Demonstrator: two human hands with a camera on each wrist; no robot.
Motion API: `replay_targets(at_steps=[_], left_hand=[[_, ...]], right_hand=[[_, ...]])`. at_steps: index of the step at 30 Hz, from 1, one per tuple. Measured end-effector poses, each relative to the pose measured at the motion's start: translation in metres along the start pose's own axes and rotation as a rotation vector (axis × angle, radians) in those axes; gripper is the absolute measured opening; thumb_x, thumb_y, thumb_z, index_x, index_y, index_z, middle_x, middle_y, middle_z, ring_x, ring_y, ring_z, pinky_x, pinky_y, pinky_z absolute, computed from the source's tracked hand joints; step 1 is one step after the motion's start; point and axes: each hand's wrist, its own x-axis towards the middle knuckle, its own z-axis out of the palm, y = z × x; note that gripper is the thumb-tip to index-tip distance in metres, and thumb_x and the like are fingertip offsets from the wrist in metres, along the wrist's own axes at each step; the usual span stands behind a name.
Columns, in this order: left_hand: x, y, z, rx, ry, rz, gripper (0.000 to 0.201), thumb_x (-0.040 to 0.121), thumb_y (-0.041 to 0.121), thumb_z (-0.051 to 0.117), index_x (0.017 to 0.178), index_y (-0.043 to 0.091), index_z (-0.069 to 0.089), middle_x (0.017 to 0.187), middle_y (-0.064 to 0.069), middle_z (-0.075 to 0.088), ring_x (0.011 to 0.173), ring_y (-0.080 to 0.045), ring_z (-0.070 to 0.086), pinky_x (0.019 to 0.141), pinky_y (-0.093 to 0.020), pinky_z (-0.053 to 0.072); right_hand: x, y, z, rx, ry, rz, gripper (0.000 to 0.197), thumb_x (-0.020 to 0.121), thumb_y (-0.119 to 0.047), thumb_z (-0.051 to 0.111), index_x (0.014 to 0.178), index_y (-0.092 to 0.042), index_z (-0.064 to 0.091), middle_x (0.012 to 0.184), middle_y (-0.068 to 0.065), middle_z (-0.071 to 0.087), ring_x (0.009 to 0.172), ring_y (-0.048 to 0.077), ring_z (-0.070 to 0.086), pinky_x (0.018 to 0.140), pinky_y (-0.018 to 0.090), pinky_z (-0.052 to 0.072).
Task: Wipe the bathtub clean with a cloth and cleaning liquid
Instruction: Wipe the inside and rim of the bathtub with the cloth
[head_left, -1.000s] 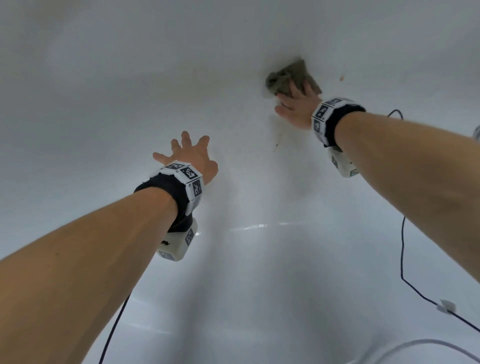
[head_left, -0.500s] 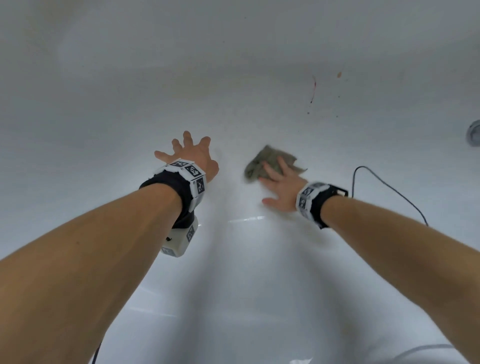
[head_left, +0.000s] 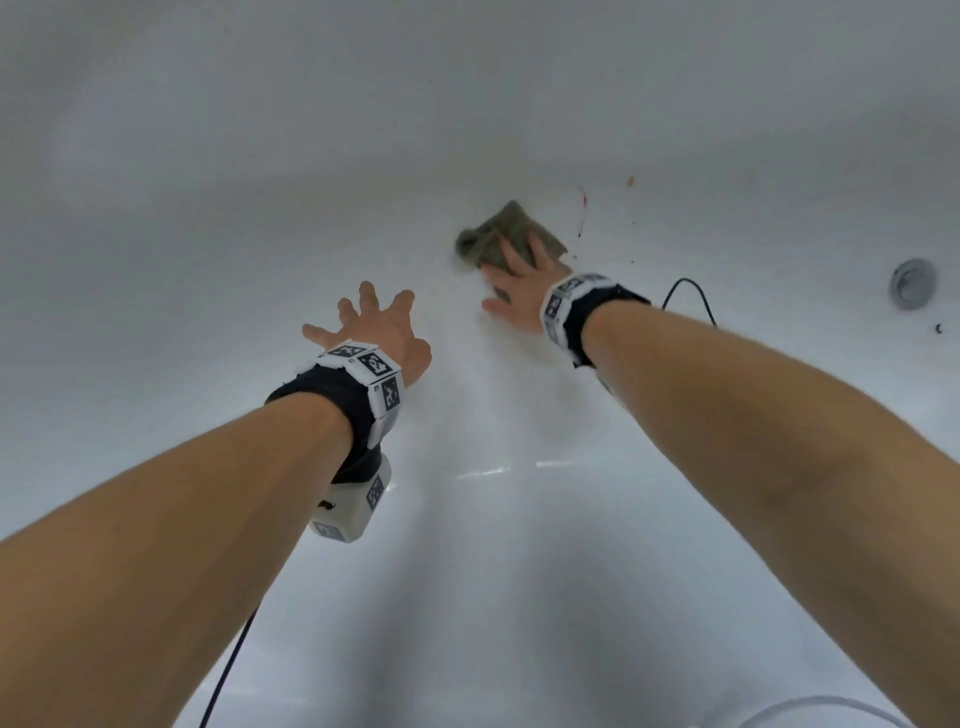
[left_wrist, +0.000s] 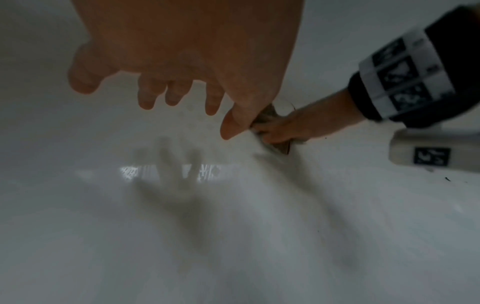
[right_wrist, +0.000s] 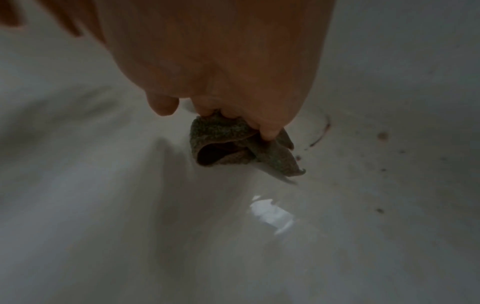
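Nearest, the bare glossy floor of the bathtub (head_left: 467, 597), with nothing on it that needs scrubbing. Further in, the left hand (head_left: 371, 332): empty, fingers (left_wrist: 146, 96) spread wide and relaxed, seemingly just off the surface and holding nothing. Best lowered flat onto the tub as a brace, so that body weight can go into the wiping arm without a slip.

Just beyond and to the right, the right hand (head_left: 519, 291), fingers (right_wrist: 269, 132) stretched across the cloth (head_left: 493, 228) and pressing it against the sloping far end of the tub, tips dug into its folds rather than wrapped round it. Cloth bunched and partly folded over on itself, so probably only a small patch of it touching the enamel. Worth flattening under the whole palm for wider contact.

Next past the cloth, a thin red streak (head_left: 584, 208) just to its right, not yet covered, and a small orange spot (head_left: 630, 181) a little further up the wall. Dark specks (right_wrist: 380, 210) scattered on that same side. Judged from this: sweep right and upward over the streak with firm, overlapping strokes, then on to the spot, turning to a fresh face of the cloth once soiled to avoid smearing red across clean white. No cleaning liquid to be seen here; if the streak resists, more probably needed.

Farthest right, a round metal fitting (head_left: 912, 283), well apart from the cloth.
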Motion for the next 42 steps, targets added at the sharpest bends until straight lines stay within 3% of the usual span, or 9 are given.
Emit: replay_targets(at_steps=[6,12,16,21,24,28,33,36,42], left_hand=[[0.014,0.004,0.004,0.039,0.000,0.023,0.057,0.086,0.034,0.046,0.139,0.037,0.027,0.152,-0.004,0.016,0.139,-0.031,0.018,0.105,-0.065,0.018],[0.017,0.009,0.007,0.031,-0.028,0.037,0.061,0.087,0.037,0.047,0.143,0.037,0.023,0.157,-0.005,0.008,0.143,-0.033,0.013,0.106,-0.067,0.016],[0.013,0.014,0.007,0.032,-0.049,0.046,0.065,0.087,0.040,0.049,0.145,0.039,0.020,0.159,-0.004,0.002,0.144,-0.033,0.010,0.106,-0.067,0.014],[0.010,0.027,0.006,0.008,-0.033,0.066,0.069,0.082,0.035,0.054,0.144,0.039,0.022,0.158,-0.005,0.003,0.143,-0.032,0.013,0.105,-0.064,0.020],[0.012,0.037,0.002,-0.031,-0.039,0.065,0.072,0.083,0.034,0.054,0.145,0.040,0.018,0.159,-0.005,0.000,0.143,-0.033,0.013,0.104,-0.066,0.020],[0.016,0.042,-0.002,-0.027,-0.028,0.038,0.074,0.085,0.033,0.054,0.146,0.041,0.014,0.160,-0.005,-0.002,0.143,-0.033,0.013,0.104,-0.068,0.020],[0.020,0.050,0.001,-0.022,-0.041,0.029,0.074,0.083,0.033,0.052,0.146,0.042,0.013,0.159,-0.003,-0.003,0.143,-0.031,0.015,0.103,-0.065,0.022],[0.023,0.054,0.004,-0.012,-0.036,0.044,0.075,0.084,0.035,0.052,0.146,0.043,0.012,0.159,-0.002,-0.002,0.143,-0.029,0.015,0.103,-0.065,0.022],[0.020,0.046,0.012,0.015,-0.053,0.077,0.072,0.084,0.039,0.052,0.145,0.043,0.014,0.159,-0.001,0.003,0.143,-0.030,0.018,0.102,-0.066,0.024]], right_hand=[[0.018,0.075,-0.024,0.114,0.064,0.140,0.066,0.096,-0.062,0.022,0.154,-0.036,0.002,0.162,0.000,-0.012,0.146,0.041,-0.014,0.119,0.056,0.001],[-0.011,0.099,0.013,0.274,0.115,0.230,0.072,0.095,-0.061,0.034,0.154,-0.036,0.001,0.162,-0.003,-0.016,0.147,0.037,-0.015,0.121,0.051,0.005],[-0.028,0.082,0.047,0.218,0.067,0.175,0.077,0.092,-0.067,0.033,0.153,-0.038,-0.003,0.161,-0.003,-0.019,0.145,0.041,-0.017,0.120,0.053,0.006],[-0.049,0.038,0.086,0.072,-0.033,-0.013,0.073,0.092,-0.069,0.027,0.153,-0.039,0.001,0.161,-0.004,-0.019,0.143,0.044,-0.020,0.116,0.064,0.006],[-0.055,0.018,0.092,0.049,-0.071,-0.110,0.069,0.094,-0.064,0.028,0.153,-0.039,0.001,0.160,-0.006,-0.023,0.142,0.042,-0.027,0.117,0.061,-0.002],[-0.043,0.028,0.068,0.012,-0.057,-0.152,0.063,0.099,-0.056,0.028,0.153,-0.040,0.002,0.159,-0.009,-0.023,0.143,0.038,-0.026,0.118,0.053,-0.003],[-0.003,0.049,0.012,0.135,0.033,0.002,0.063,0.098,-0.057,0.030,0.152,-0.043,0.002,0.160,-0.010,-0.020,0.144,0.037,-0.024,0.117,0.061,0.003],[0.010,0.083,-0.010,0.243,0.096,0.119,0.063,0.098,-0.058,0.029,0.152,-0.042,0.001,0.161,-0.008,-0.019,0.145,0.039,-0.022,0.118,0.058,0.001],[-0.022,0.136,0.034,0.412,0.129,0.292,0.069,0.096,-0.058,0.036,0.152,-0.042,-0.001,0.161,-0.003,-0.020,0.144,0.041,-0.021,0.119,0.055,-0.003]])
